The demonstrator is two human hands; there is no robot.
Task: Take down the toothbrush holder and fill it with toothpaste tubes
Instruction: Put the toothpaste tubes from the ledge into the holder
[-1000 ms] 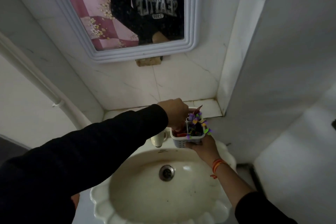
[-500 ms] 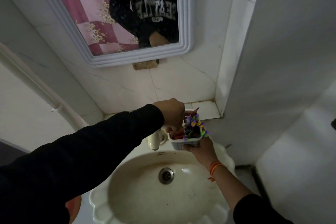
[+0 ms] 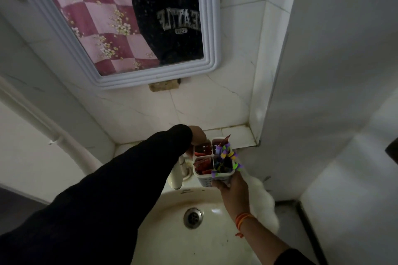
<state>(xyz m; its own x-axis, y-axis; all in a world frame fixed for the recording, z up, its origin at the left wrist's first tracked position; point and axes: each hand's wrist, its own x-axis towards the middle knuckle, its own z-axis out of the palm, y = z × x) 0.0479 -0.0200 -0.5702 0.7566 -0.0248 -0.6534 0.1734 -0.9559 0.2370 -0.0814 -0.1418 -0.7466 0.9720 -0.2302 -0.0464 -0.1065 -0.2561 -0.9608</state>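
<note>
Head view: toothbrush holder (image 3: 205, 180), white perforated plastic caddy with four compartments, sits at about 5 o'clock from frame centre, held above the back rim of the sink (image 3: 217, 241), just right of the tap (image 3: 177, 175). Long axis near vertical, open mouth tilted up toward the camera. Right hand (image 3: 231, 184) cups it from below at its 5 o'clock side, fingers curled around base and wall, firm hold. Left hand (image 3: 197, 135) is at the holder's 11 o'clock rim, mostly hidden behind the black sleeve (image 3: 120, 196); can't tell how far its fingers are spread or whether it holds anything. Red toothpaste tubes (image 3: 202, 166) lie in the left compartments, ends up; print on them not readable. Right front compartment holds dark items with purple, yellow and green bits (image 3: 225, 155); can't identify them. Orange thread band (image 3: 242, 220) on right wrist. Mirror (image 3: 137, 19) at 12 o'clock reflects a dark sweatshirt (image 3: 170, 6) reading "SEATTLE", reversed, with small digits beneath, possibly 1991.
</note>
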